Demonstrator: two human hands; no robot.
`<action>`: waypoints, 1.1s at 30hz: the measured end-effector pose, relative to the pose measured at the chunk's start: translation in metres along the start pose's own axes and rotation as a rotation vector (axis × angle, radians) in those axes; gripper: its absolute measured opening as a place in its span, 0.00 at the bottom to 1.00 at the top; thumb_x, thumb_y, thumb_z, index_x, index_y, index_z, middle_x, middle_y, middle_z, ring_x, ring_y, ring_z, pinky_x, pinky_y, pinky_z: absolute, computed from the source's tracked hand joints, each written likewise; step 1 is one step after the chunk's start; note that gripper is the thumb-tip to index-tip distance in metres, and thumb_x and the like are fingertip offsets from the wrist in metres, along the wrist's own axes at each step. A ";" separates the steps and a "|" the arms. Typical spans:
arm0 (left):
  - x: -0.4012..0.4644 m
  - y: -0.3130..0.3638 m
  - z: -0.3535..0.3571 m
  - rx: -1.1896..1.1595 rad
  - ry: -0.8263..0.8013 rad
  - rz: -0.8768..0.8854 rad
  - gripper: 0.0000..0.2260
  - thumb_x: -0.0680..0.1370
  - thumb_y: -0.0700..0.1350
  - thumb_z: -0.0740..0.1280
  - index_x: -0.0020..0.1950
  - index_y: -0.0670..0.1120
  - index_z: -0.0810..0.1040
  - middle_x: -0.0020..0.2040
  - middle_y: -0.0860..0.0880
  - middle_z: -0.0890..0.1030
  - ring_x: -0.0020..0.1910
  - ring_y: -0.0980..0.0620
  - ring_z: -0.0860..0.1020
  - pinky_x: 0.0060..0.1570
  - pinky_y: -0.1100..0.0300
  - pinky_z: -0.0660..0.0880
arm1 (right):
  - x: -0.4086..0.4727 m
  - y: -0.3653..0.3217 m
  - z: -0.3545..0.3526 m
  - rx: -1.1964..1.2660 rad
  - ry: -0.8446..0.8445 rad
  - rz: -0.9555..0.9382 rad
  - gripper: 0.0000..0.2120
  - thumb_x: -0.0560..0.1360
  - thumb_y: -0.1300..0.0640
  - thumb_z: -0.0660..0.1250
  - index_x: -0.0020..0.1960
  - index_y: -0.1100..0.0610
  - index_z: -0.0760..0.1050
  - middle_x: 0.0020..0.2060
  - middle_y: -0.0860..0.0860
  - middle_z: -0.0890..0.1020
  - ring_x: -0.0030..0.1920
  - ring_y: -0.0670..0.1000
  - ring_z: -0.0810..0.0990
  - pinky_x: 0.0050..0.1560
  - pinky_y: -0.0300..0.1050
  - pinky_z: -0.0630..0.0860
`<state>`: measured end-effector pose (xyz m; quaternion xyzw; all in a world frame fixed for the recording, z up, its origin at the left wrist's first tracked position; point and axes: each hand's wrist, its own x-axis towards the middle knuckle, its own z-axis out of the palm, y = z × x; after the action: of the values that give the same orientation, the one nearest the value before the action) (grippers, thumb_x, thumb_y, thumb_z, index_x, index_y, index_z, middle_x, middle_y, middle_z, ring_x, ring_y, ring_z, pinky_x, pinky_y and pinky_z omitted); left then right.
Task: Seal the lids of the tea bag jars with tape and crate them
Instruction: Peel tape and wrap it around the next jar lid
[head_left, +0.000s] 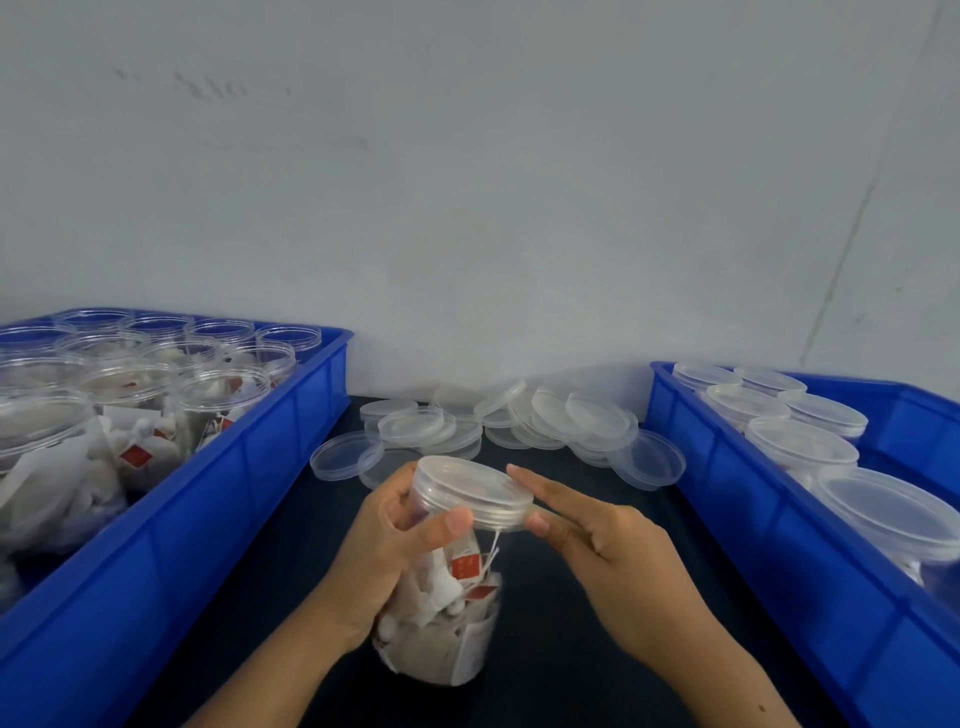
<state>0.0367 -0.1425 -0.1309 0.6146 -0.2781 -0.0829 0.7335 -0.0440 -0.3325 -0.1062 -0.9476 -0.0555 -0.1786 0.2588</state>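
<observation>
- At the centre of a dark table (561, 675), a person holds a clear plastic jar (447, 618) packed with white tea bags bearing small red tags. The jar leans slightly, its top tipped away from the viewer.
- A clear round lid (470, 491) sits on the jar's mouth. Whether it is screwed fully down cannot be told.
- The left hand (384, 545) grips the jar's upper body from the left, fingers curled round the far side and the thumb pressed across the front just under the lid's rim.
- The right hand (618, 540) lies against the lid's right edge. Its fingers are straight and pressed together along the far side of the lid, and the thumb tip touches the rim at the near side.
- Behind the jar, near the wall (467, 182), lies a loose pile of spare lids (498, 426), many overlapping and some leaning on edge.
- To the left stands a blue crate (218, 493) holding many open jars (130, 410) filled with tea bags, standing close together without lids.
- To the right stands a second blue crate (769, 519) holding lidded jars (800, 441) in rows, their tops touching or nearly touching.
- Both bare forearms enter from the bottom edge of the view.
</observation>
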 end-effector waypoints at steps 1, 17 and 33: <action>0.000 -0.001 0.000 0.000 -0.010 -0.008 0.44 0.52 0.67 0.79 0.60 0.43 0.77 0.53 0.45 0.84 0.52 0.48 0.82 0.46 0.63 0.78 | 0.000 -0.001 0.002 -0.015 0.011 -0.006 0.24 0.71 0.31 0.47 0.68 0.23 0.57 0.52 0.45 0.83 0.49 0.44 0.80 0.51 0.38 0.77; -0.011 0.001 0.021 0.593 0.304 0.181 0.26 0.72 0.69 0.56 0.64 0.57 0.67 0.52 0.60 0.79 0.49 0.64 0.80 0.43 0.71 0.76 | -0.006 -0.018 0.011 -0.227 0.183 0.009 0.34 0.72 0.35 0.33 0.75 0.36 0.55 0.28 0.44 0.70 0.30 0.44 0.72 0.30 0.35 0.67; -0.001 0.001 0.007 0.320 0.368 0.003 0.30 0.53 0.65 0.73 0.52 0.56 0.74 0.45 0.56 0.83 0.43 0.66 0.81 0.39 0.68 0.73 | -0.004 -0.015 0.018 0.251 -0.116 0.142 0.20 0.76 0.33 0.54 0.67 0.33 0.61 0.33 0.45 0.75 0.32 0.41 0.74 0.41 0.42 0.72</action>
<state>0.0324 -0.1477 -0.1294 0.7274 -0.1500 0.0766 0.6652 -0.0450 -0.3102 -0.1150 -0.9181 -0.0249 -0.0966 0.3837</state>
